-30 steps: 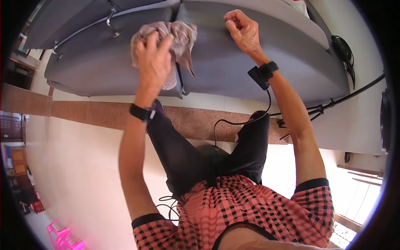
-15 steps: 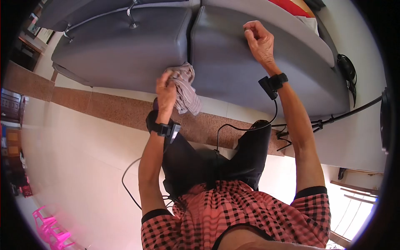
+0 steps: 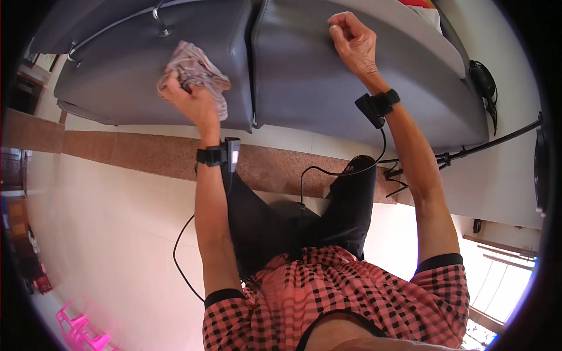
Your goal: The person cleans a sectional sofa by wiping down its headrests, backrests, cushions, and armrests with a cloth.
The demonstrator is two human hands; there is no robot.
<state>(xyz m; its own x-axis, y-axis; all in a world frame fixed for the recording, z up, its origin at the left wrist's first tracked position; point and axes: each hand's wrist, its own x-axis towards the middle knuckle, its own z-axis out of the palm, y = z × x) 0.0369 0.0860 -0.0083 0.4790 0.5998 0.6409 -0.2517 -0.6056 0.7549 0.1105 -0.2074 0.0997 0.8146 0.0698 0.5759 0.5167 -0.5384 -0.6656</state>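
A living room in what appears to be a private home, furnished with a long grey padded sofa point(image 3: 310, 70) beside a pale tiled floor point(image 3: 129, 216) crossed by a speckled brown band point(image 3: 140, 155). Pink plastic seating point(image 3: 82, 329) stands at one edge, a dark door point(image 3: 10, 169) at the far left, and daylight pours through a window point(image 3: 497, 281) on the right.

A pale floor point(image 3: 129, 216) with a brown band point(image 3: 134, 154), pink plastic furniture point(image 3: 88, 338), a bright window point(image 3: 502, 284).

The left hand point(image 3: 190, 104) holds a striped cloth point(image 3: 198, 67) on gray upholstery point(image 3: 123, 76).
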